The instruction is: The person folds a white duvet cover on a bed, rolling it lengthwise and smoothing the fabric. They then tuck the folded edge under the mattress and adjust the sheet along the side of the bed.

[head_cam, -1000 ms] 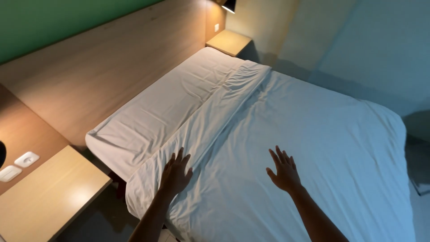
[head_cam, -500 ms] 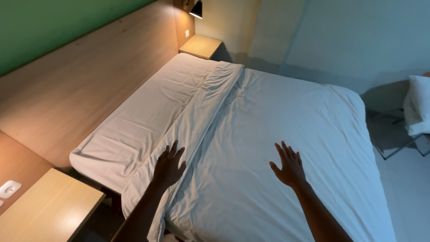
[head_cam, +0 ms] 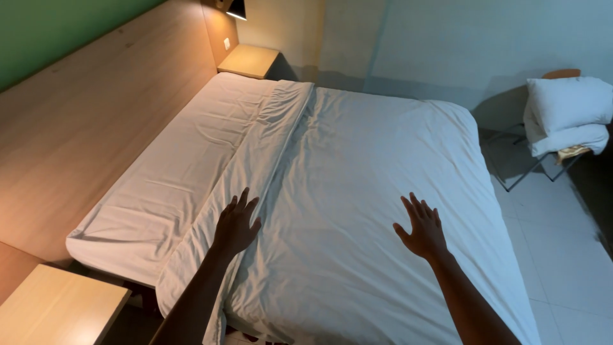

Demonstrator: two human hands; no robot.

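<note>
A bed fills the middle of the head view, covered by a white duvet (head_cam: 377, 172) whose upper edge is folded back in a long band (head_cam: 255, 160). Beyond the fold lies the bare white bottom sheet (head_cam: 185, 172) against the wooden headboard (head_cam: 96, 108). My left hand (head_cam: 235, 223) rests flat on the folded band near the bed's near side, fingers spread. My right hand (head_cam: 419, 225) lies flat on the duvet further right, fingers apart too. Neither hand holds anything.
A wooden bedside table (head_cam: 54, 313) stands at the near left, another (head_cam: 249, 61) at the far corner under a wall lamp (head_cam: 235, 9). A chair (head_cam: 562, 121) with white pillows piled on it stands at the right on the pale tiled floor (head_cam: 555, 249).
The view has swung to the right, bringing the chair with pillows into sight. Both hands stay flat on the duvet and have slid slightly along it.
</note>
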